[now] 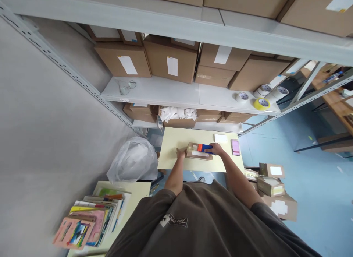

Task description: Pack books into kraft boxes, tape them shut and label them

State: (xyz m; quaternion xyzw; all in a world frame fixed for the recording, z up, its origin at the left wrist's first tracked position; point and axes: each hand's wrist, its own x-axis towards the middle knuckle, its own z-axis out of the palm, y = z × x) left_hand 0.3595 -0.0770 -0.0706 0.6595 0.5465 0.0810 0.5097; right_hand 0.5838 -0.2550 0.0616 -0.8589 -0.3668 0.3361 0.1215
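Observation:
A small cardboard box (199,157) lies on the pale yellow table in front of me, with clear tape and a white label on its top. My left hand (181,153) grips the box at its left end, the thumb apart from the fingers. In my right hand (217,149) is a blue and orange tape dispenser (203,148), held over the top of the box towards its right side. The dispenser hides part of the label. Just beyond my right hand lies a white card or small pad (220,138).
A phone with a pink screen (235,147) lies at the table's (171,139) right edge. Behind rises a metal shelf (165,90) with boxes, tape rolls (261,104) and glasses (127,87). A plastic bag (134,159) stands left, books (91,216) nearer, packed boxes (271,187) right.

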